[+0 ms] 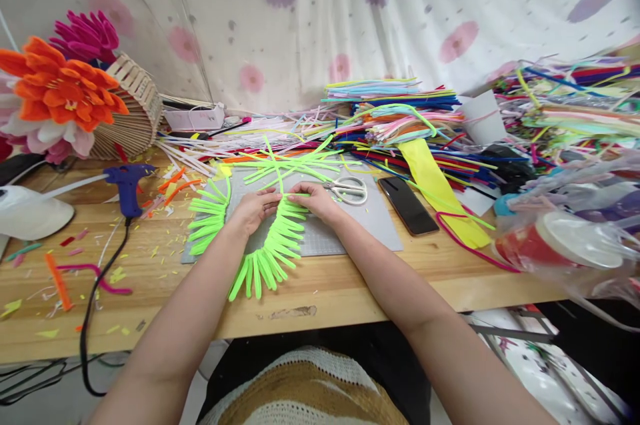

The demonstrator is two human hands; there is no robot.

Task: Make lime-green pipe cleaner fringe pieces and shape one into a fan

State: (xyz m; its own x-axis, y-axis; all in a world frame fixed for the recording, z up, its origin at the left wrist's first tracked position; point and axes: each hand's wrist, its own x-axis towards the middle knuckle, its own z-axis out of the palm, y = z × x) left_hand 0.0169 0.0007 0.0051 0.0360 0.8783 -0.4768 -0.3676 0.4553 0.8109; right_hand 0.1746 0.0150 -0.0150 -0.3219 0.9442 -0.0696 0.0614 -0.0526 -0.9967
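Both of my hands meet over a grey cutting mat (345, 231). My left hand (255, 211) pinches the upper end of a bright green pipe cleaner strip (275, 245), bent into many looped petals. My right hand (317, 201) grips the same end from the other side, fingertips close to the left ones. The strip curves down over the table's front part. A second looped green section (207, 218) fans out left of my left hand; whether the two join is hidden. Loose green pipe cleaners (300, 165) lie just beyond my fingers. White-handled scissors (350, 190) rest right of them.
A blue glue gun (127, 188) stands at left among scraps, its cord hanging over the edge. Pipe cleaner flowers (70, 88) and a basket (130, 108) are behind it. A phone (407, 205), yellow strip (445, 195), pipe cleaner bundles (395, 118) and a wrapped red roll (550, 245) lie right.
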